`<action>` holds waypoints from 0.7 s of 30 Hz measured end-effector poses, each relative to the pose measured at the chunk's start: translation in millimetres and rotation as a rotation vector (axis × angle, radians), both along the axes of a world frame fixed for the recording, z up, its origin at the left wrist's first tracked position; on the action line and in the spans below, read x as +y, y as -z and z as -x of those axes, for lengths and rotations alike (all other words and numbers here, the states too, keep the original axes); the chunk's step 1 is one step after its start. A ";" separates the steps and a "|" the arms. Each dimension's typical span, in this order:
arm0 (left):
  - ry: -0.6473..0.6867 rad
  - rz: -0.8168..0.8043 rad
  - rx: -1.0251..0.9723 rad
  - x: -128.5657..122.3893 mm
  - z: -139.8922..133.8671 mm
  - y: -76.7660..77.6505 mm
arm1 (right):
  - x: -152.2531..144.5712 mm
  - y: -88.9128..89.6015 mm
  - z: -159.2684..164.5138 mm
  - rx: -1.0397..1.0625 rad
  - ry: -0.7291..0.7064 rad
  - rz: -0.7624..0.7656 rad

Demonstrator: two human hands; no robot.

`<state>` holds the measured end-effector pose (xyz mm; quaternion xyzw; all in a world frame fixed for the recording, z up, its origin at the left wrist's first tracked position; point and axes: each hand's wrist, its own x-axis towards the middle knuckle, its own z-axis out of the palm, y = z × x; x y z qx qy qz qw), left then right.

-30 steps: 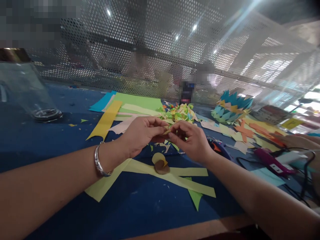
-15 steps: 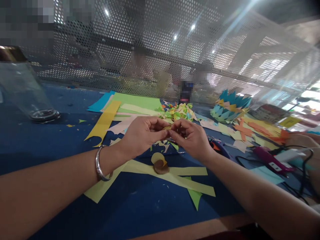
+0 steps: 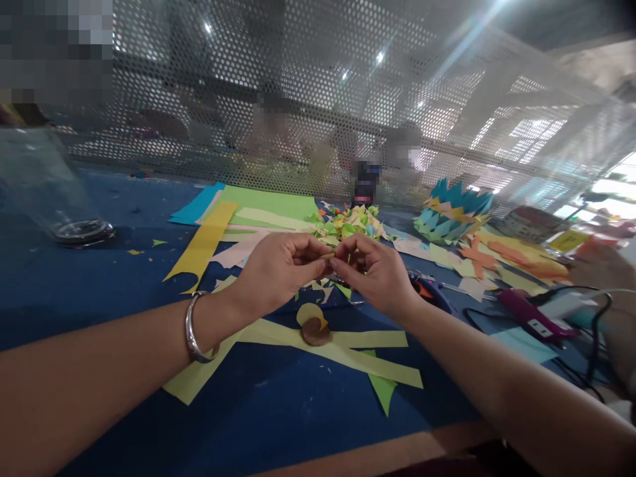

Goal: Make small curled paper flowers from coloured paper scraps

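Observation:
My left hand (image 3: 275, 275), with a silver bangle at its wrist, is closed in a pinch. My right hand (image 3: 377, 275) pinches from the other side, fingertips nearly touching the left ones. Between them is a small yellowish piece of paper (image 3: 328, 256), mostly hidden by the fingers. Below the hands, a round brown disc (image 3: 314, 334) lies on pale yellow-green paper strips (image 3: 382, 368). A pale yellow-green paper circle (image 3: 309, 314) and a small orange-yellow scrap rest against the disc. A green paper scrap (image 3: 382, 391) pokes out under a strip.
Behind my hands sits a heap of small paper pieces (image 3: 348, 222). Green paper sheets (image 3: 268, 199) and a yellow strip (image 3: 203, 242) lie left of it. A glass jar (image 3: 50, 185) stands far left. At right are a paper crown (image 3: 454, 209), a purple power strip (image 3: 531, 315), cables and another person's hand (image 3: 603, 271).
The paper piece between my fingertips has turned to look thinner, more edge-on. The whole view has shifted slightly. At the right, the other person's hand has moved, blurred.

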<state>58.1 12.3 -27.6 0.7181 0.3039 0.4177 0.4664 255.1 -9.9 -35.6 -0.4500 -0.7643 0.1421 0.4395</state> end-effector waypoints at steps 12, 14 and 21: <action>0.048 -0.032 0.010 0.5 0.9 1.5 | 1.0 -2.4 -1.4 0.013 -0.035 0.056; 0.060 -0.035 0.015 0.3 1.1 0.8 | 0.3 -3.9 -1.7 0.010 -0.049 0.058; 0.103 -0.023 0.031 0.5 1.9 -1.3 | -2.0 -6.6 -2.2 0.064 -0.105 0.128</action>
